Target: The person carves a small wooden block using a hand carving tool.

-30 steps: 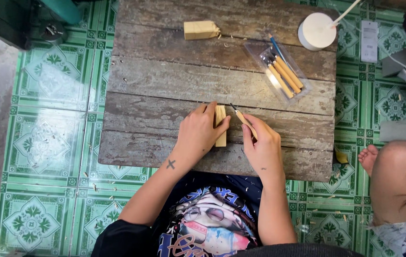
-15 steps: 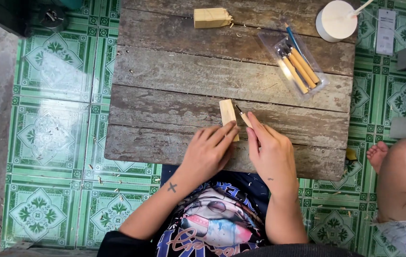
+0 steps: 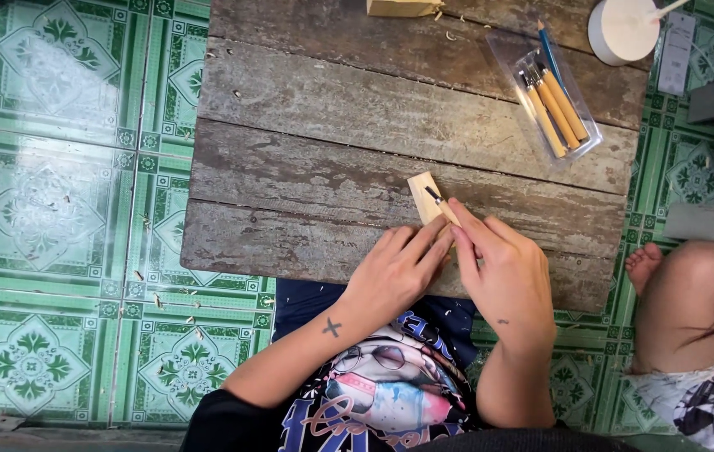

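A small pale wooden block (image 3: pixel 424 192) lies on the weathered plank table (image 3: pixel 315 167) near its front edge. My left hand (image 3: pixel 390 272) presses down on the block's near end, fingers together. My right hand (image 3: pixel 503 268) grips a carving knife (image 3: pixel 440 203) with a wooden handle, its short blade resting on the block's top face. Both hands touch each other over the block.
A clear plastic tray (image 3: pixel 551 96) of wood-handled carving tools lies at the back right. A white round container (image 3: pixel 623 29) stands beside it. Another wooden block (image 3: pixel 403 7) sits at the far edge. A second person's bare leg and foot (image 3: pixel 675 285) are on the right, over green patterned floor tiles (image 3: pixel 56 209).
The view has shifted and come closer. My hands have stayed on the block, with the knife blade now resting further up its top face.
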